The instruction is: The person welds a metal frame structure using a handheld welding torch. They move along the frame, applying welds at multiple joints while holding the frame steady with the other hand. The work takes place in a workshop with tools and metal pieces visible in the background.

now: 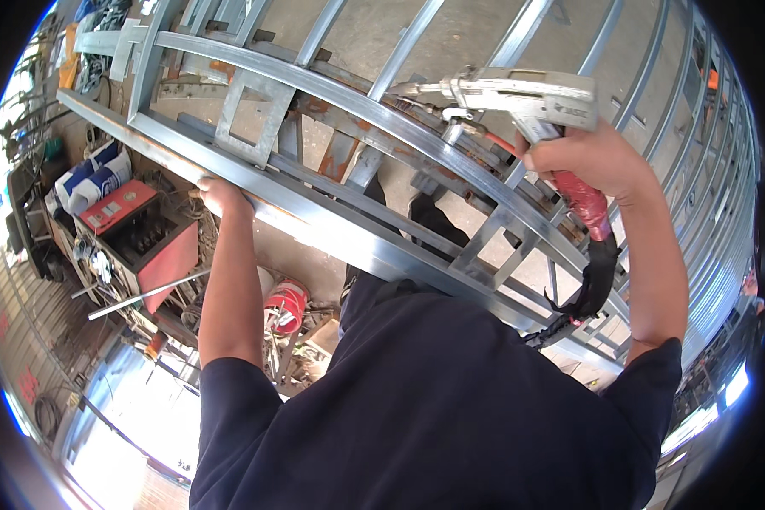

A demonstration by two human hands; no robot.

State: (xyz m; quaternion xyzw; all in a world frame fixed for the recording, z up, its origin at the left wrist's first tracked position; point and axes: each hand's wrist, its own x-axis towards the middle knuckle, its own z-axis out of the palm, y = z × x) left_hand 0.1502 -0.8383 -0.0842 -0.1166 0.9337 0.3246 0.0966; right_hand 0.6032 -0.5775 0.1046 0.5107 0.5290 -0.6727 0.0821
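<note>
My right hand point(591, 161) is closed round the handle of a grey-white welding gun point(518, 93), raised over the frame. The gun's narrow nozzle points left, above a curved metal rail. Its cable point(582, 204), wrapped in red and then black, hangs down from the handle along my forearm. At the left, my left hand point(225, 197) grips the near edge of a long, shiny square metal tube point(314, 223); most of its fingers are hidden behind the tube. This tube runs slantwise across in front of my body, as part of a large metal frame point(289, 58) with upright bars and short cross pieces.
Left of the frame stands a red open-topped metal box point(166, 255), with white-and-blue packages point(93, 183) beside it. A red bucket point(287, 306) sits among scraps on the floor below my left arm. Rusty metal pieces point(340, 153) lie under the frame. More metal bars point(646, 76) spread away to the right.
</note>
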